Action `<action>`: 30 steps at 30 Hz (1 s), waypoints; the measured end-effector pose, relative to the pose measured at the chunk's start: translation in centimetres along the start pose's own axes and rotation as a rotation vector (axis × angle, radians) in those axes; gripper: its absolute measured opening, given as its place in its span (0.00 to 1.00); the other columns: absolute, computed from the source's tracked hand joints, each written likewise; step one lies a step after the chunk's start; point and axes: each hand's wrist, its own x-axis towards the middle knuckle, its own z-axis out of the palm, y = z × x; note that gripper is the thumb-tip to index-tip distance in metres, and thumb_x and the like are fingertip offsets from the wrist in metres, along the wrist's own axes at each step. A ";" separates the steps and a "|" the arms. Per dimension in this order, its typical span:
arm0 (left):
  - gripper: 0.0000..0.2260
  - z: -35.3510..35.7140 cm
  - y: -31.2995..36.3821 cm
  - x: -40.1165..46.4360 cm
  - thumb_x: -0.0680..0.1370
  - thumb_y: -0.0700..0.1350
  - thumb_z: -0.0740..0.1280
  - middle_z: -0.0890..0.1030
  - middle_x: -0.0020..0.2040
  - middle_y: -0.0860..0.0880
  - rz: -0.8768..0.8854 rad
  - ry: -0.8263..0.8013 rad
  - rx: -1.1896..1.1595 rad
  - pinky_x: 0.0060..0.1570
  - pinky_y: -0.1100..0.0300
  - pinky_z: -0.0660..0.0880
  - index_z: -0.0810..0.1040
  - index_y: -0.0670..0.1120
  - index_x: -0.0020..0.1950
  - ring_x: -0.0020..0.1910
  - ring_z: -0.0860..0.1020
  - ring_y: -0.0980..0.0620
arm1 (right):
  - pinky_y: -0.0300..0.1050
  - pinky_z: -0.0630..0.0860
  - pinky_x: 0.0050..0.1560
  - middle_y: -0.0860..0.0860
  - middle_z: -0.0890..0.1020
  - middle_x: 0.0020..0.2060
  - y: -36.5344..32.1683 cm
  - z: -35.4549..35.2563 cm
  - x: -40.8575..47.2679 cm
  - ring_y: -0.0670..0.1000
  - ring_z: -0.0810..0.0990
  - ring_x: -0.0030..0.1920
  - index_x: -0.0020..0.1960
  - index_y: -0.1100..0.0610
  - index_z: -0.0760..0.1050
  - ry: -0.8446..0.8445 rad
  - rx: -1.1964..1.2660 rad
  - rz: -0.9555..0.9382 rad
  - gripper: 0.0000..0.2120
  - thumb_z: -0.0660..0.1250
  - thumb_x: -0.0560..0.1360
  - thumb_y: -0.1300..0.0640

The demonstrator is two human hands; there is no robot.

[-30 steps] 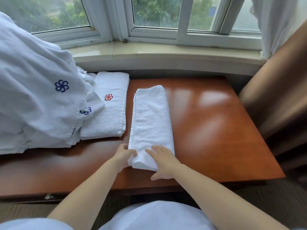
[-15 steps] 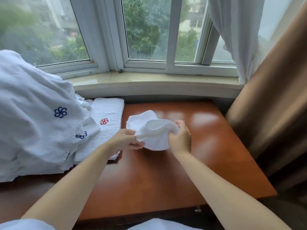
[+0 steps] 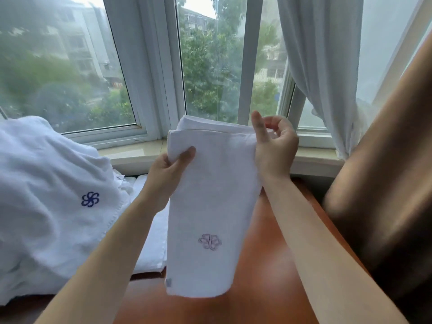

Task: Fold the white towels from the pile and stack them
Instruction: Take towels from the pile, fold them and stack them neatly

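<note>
From the head camera, you hold the white towel (image 3: 210, 206) up above the wooden table (image 3: 264, 265), hanging lengthwise with its pale logo low. Your left hand (image 3: 168, 169) pinches its top left corner; your right hand (image 3: 273, 146) grips the top right edge, fingers curled. The pile (image 3: 51, 188) lies left, 1 folded towel (image 3: 152, 242) beside it.

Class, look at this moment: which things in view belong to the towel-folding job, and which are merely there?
Part of the job:
held towel, hanging folded
left hand, gripping its top corner
right hand, gripping the other top corner
linen pile
folded towel on the table

Merely there:
window
white curtain
brown curtain
</note>
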 end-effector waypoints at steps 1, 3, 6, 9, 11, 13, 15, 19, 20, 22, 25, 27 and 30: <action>0.13 0.0 0.2 0.6 0.67 0.56 0.72 0.86 0.42 0.48 -0.014 0.000 -0.060 0.35 0.59 0.80 0.85 0.47 0.41 0.39 0.84 0.51 | 0.31 0.69 0.43 0.40 0.76 0.33 -0.1 0.6 0.7 0.34 0.73 0.35 0.37 0.50 0.73 0.015 0.004 -0.007 0.11 0.73 0.72 0.47; 0.16 -0.1 0.0 2.3 0.67 0.57 0.73 0.86 0.43 0.48 -0.043 0.036 -0.130 0.33 0.60 0.79 0.83 0.46 0.45 0.39 0.84 0.51 | 0.29 0.69 0.41 0.40 0.75 0.32 0.3 2.3 2.1 0.33 0.73 0.34 0.37 0.49 0.72 0.045 0.000 -0.029 0.12 0.72 0.73 0.46; 0.11 -0.4 -2.6 6.4 0.74 0.53 0.72 0.85 0.41 0.48 -0.032 0.154 -0.036 0.29 0.62 0.77 0.82 0.46 0.45 0.36 0.83 0.52 | 0.29 0.67 0.43 0.44 0.77 0.42 3.4 5.2 4.0 0.32 0.75 0.44 0.51 0.54 0.74 -0.104 -0.096 0.031 0.14 0.67 0.76 0.43; 0.18 -2.1 -8.9 9.3 0.79 0.54 0.66 0.79 0.57 0.43 -0.185 0.202 0.293 0.44 0.56 0.79 0.73 0.45 0.64 0.50 0.80 0.48 | 0.46 0.65 0.66 0.54 0.61 0.72 9.7 6.2 2.9 0.52 0.67 0.69 0.75 0.53 0.55 -0.494 -0.358 0.261 0.32 0.59 0.78 0.39; 0.27 -4.0 -14.3 8.6 0.79 0.56 0.64 0.71 0.67 0.40 -0.408 0.194 0.591 0.61 0.47 0.73 0.61 0.47 0.74 0.62 0.74 0.41 | 0.53 0.61 0.71 0.53 0.53 0.75 14.5 4.9 -0.5 0.55 0.62 0.72 0.78 0.52 0.50 -0.618 -0.521 0.401 0.34 0.58 0.78 0.39; 0.27 -5.3 -19.0 6.2 0.79 0.53 0.65 0.70 0.68 0.40 -0.537 0.153 0.690 0.65 0.46 0.70 0.61 0.46 0.74 0.65 0.72 0.40 | 0.51 0.61 0.70 0.56 0.57 0.74 19.0 2.6 -5.3 0.56 0.61 0.72 0.77 0.54 0.53 -0.711 -0.643 0.525 0.32 0.59 0.79 0.41; 0.22 -5.9 -22.5 3.4 0.79 0.47 0.65 0.73 0.65 0.41 -0.635 0.077 0.737 0.62 0.49 0.72 0.66 0.43 0.71 0.63 0.73 0.41 | 0.49 0.64 0.68 0.58 0.62 0.70 22.5 0.0 -10.3 0.58 0.65 0.70 0.75 0.54 0.57 -0.824 -0.767 0.706 0.30 0.60 0.79 0.43; 0.21 -5.9 -26.5 -1.2 0.78 0.45 0.65 0.73 0.64 0.43 -0.739 -0.082 0.858 0.52 0.58 0.71 0.67 0.43 0.70 0.60 0.75 0.43 | 0.47 0.66 0.67 0.57 0.65 0.67 25.3 -3.7 -16.4 0.59 0.68 0.67 0.77 0.53 0.53 -0.981 -0.932 0.869 0.33 0.62 0.78 0.44; 0.22 -5.8 -26.8 -1.9 0.78 0.45 0.65 0.73 0.64 0.43 -0.768 -0.091 0.851 0.49 0.58 0.72 0.66 0.44 0.71 0.59 0.76 0.43 | 0.47 0.66 0.66 0.56 0.65 0.66 25.4 -3.9 -16.9 0.59 0.69 0.66 0.77 0.53 0.53 -0.968 -0.931 0.871 0.33 0.62 0.78 0.44; 0.23 -5.5 -27.2 -2.9 0.77 0.44 0.65 0.73 0.65 0.44 -0.798 -0.066 0.847 0.50 0.57 0.73 0.66 0.45 0.71 0.58 0.77 0.42 | 0.47 0.69 0.63 0.56 0.65 0.65 25.3 -4.0 -17.1 0.58 0.71 0.64 0.76 0.52 0.54 -0.942 -0.901 0.879 0.32 0.62 0.78 0.45; 0.21 -5.3 -26.8 -3.6 0.76 0.41 0.65 0.75 0.63 0.45 -0.771 0.001 0.857 0.52 0.56 0.72 0.69 0.44 0.68 0.59 0.75 0.44 | 0.47 0.70 0.62 0.55 0.65 0.65 25.0 -3.7 -16.9 0.58 0.72 0.64 0.75 0.53 0.55 -0.984 -0.951 0.859 0.30 0.62 0.78 0.46; 0.10 -5.2 -26.2 -3.4 0.74 0.39 0.65 0.77 0.54 0.43 -0.742 0.061 0.834 0.50 0.52 0.74 0.73 0.43 0.56 0.51 0.76 0.44 | 0.47 0.68 0.63 0.55 0.66 0.65 24.6 -3.7 -16.9 0.57 0.69 0.65 0.73 0.54 0.60 -0.983 -1.022 0.763 0.26 0.62 0.78 0.47; 0.05 -4.5 -25.0 -3.1 0.76 0.37 0.65 0.76 0.45 0.47 -0.794 0.193 0.573 0.45 0.55 0.74 0.72 0.47 0.48 0.43 0.74 0.48 | 0.44 0.67 0.62 0.51 0.72 0.61 24.0 -3.0 -17.1 0.53 0.69 0.63 0.65 0.55 0.71 -0.827 -0.974 0.511 0.15 0.61 0.78 0.55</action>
